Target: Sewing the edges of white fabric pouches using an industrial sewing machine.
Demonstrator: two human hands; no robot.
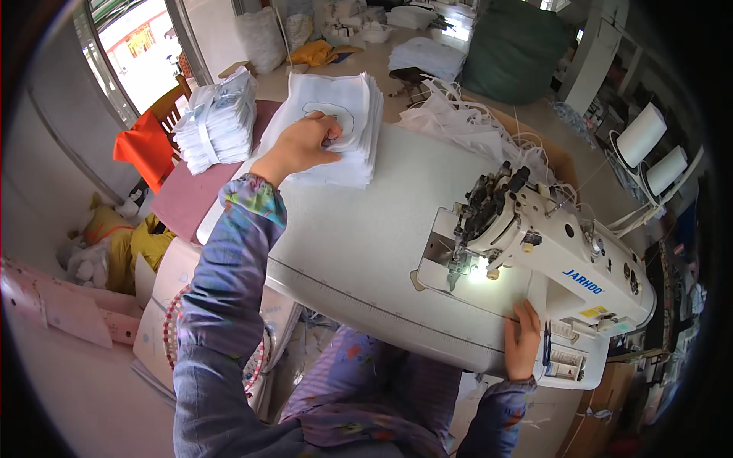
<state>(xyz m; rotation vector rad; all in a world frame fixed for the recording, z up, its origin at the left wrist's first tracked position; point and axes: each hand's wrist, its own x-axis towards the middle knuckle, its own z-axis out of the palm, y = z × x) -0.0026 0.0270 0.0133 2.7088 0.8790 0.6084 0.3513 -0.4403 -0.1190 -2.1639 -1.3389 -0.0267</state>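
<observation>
My left hand reaches out over a stack of white cloth pieces on the far left part of the sewing table. Its fingers are bent and the thumb stands apart from them; no cloth shows lifted between them. A dark outlined shape marks the top piece. At the table's near right edge my right hand rests with its fingers stretched out, holding nothing. Beyond it stands a white sewing machine, its lamp lighting the needle area. No cloth lies under the presser foot.
A tied bundle of white cloth sits left of the stack. White strips and straps pile behind the machine. Thread cones stand at the right. Dark tweezers lie beside my right hand. An orange cloth hangs on a chair.
</observation>
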